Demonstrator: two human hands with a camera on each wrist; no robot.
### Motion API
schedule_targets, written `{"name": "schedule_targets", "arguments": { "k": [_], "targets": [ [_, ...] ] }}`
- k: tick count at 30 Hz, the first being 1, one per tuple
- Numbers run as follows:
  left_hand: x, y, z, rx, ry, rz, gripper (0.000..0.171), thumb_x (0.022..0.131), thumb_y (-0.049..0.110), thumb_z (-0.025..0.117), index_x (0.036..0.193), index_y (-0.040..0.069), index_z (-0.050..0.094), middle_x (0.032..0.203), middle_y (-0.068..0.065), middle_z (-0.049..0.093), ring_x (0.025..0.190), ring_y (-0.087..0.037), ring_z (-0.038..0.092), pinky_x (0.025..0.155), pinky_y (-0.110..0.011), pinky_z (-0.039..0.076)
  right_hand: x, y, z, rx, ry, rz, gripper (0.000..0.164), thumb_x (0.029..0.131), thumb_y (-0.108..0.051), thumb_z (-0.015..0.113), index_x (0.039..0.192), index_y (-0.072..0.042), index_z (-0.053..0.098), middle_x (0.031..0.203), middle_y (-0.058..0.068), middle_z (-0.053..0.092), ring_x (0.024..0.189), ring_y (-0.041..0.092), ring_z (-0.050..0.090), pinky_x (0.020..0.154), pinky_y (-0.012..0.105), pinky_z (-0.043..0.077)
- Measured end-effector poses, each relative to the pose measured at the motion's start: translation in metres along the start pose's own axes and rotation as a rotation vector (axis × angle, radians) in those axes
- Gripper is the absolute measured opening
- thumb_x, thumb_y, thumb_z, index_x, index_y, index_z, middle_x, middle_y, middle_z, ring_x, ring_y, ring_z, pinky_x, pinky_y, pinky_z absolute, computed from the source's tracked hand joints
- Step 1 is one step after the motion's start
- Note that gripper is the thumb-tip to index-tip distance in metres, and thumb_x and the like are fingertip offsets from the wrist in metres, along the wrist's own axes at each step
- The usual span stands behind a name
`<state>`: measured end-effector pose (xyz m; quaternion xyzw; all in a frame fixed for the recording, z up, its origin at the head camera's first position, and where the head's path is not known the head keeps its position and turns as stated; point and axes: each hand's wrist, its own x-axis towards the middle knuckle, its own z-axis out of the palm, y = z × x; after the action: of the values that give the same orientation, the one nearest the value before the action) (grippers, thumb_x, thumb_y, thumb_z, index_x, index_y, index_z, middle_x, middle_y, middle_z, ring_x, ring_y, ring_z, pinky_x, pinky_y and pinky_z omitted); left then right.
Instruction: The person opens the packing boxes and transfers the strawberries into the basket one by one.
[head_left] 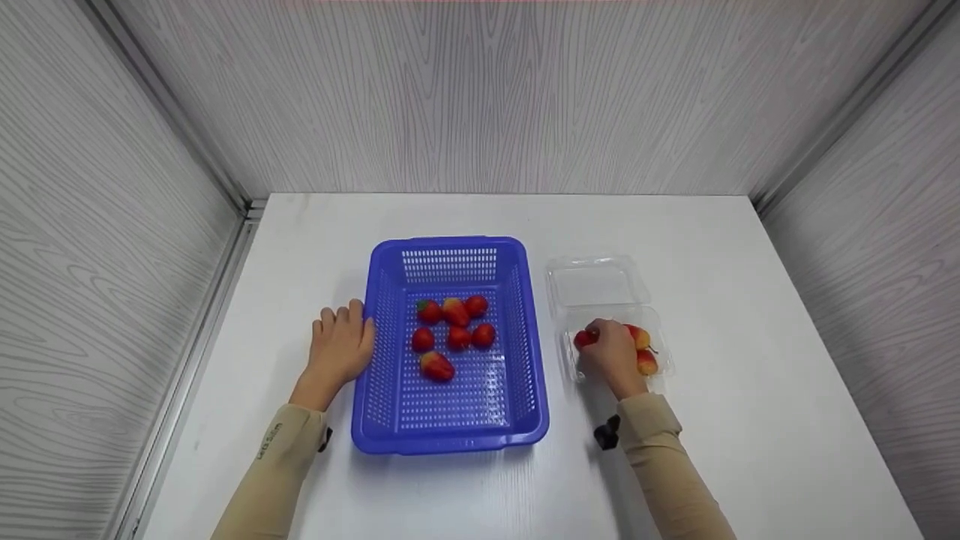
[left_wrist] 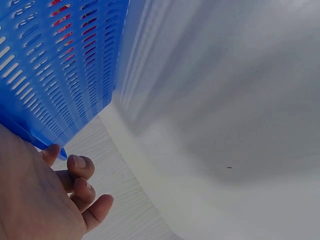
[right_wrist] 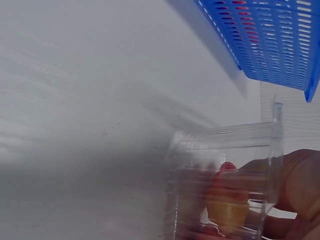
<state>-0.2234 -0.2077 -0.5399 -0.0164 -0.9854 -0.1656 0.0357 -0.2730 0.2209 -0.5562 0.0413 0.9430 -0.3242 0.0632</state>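
In the head view my left hand [head_left: 341,343] lies against the left rim of a blue plastic basket [head_left: 454,444], its fingers loosely bent. The left wrist view shows the fingertips [left_wrist: 80,166] just beyond the rim's edge. Several red strawberries [head_left: 437,367] sit on the basket floor, some with yellowish or green tops. My right hand [head_left: 611,356] reaches into a clear plastic clamshell box [head_left: 660,322], its fingers curled at a red fruit [head_left: 584,339]. Red-and-yellow fruits [head_left: 646,364] with thin stems lie beside that hand; one such fruit [right_wrist: 227,202] shows through the box wall.
The clamshell's hinged lid [head_left: 595,285] lies folded back on the white table [head_left: 750,420]. A strip of tabletop separates box and basket. Wood-patterned panels [head_left: 480,97] enclose the table at the back and both sides.
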Motion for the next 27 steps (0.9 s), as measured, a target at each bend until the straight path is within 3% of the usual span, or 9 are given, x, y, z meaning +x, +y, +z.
{"name": "schedule_targets", "arguments": {
  "k": [4, 10, 17, 27],
  "targets": [
    [0.0, 0.001, 0.0, -0.006, 0.006, 0.0, 0.037, 0.103, 0.027, 0.034, 0.121, -0.005, 0.041, 0.102, -0.025, 0.052, 0.094, -0.042, 0.041, 0.081, -0.055, 0.033, -0.001, -0.002, -0.009, 0.032, 0.033, -0.018, 0.032, 0.084, -0.012, 0.073, 0.111, 0.004, 0.066, 0.109, 0.021, 0.065, 0.099, 0.036, 0.057, 0.092, 0.049, 0.049],
    [-0.001, 0.001, -0.001, -0.004, 0.012, 0.006, 0.037, 0.103, 0.026, 0.034, 0.121, -0.006, 0.042, 0.101, -0.026, 0.053, 0.092, -0.041, 0.041, 0.08, -0.055, 0.033, -0.005, -0.012, -0.027, 0.058, 0.097, -0.082, 0.033, 0.08, -0.004, 0.067, 0.112, 0.004, 0.067, 0.107, 0.023, 0.066, 0.097, 0.036, 0.06, 0.089, 0.049, 0.049],
    [-0.001, -0.001, 0.0, -0.002, 0.034, 0.004, 0.036, 0.103, 0.026, 0.035, 0.119, -0.005, 0.043, 0.099, -0.026, 0.055, 0.09, -0.041, 0.042, 0.079, -0.054, 0.034, -0.02, -0.044, -0.044, 0.161, 0.115, -0.173, 0.032, 0.081, -0.005, 0.069, 0.112, 0.004, 0.067, 0.105, 0.021, 0.068, 0.095, 0.034, 0.062, 0.086, 0.046, 0.05],
    [-0.001, -0.001, 0.001, 0.002, 0.032, 0.011, 0.036, 0.103, 0.026, 0.035, 0.119, -0.005, 0.042, 0.099, -0.026, 0.054, 0.09, -0.041, 0.042, 0.078, -0.054, 0.034, -0.044, -0.096, -0.035, 0.221, 0.121, -0.353, 0.027, 0.078, -0.004, 0.076, 0.104, 0.002, 0.071, 0.098, 0.016, 0.07, 0.088, 0.031, 0.063, 0.08, 0.042, 0.053]
  ]
}}
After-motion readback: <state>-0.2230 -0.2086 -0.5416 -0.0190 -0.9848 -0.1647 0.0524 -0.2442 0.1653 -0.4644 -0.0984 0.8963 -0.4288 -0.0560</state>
